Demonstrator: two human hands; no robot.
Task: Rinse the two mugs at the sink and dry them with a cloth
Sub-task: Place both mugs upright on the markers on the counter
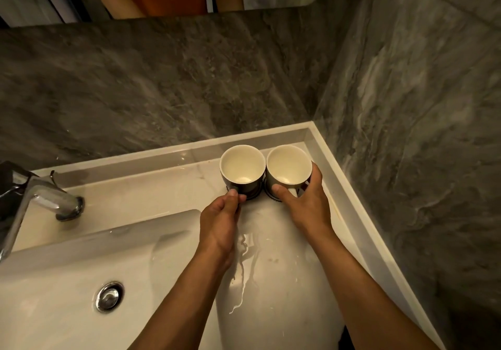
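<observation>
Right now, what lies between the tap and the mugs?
Head view: only bare wet ledge between the tap and the mugs; nothing stands there.

Chrome faucet (pixel 40 200) at left; round chrome drain (pixel 109 296) below it; water streaks (pixel 244 263) across pale worktop (pixel 284 282); grey marble walls (pixel 162 84).
</observation>
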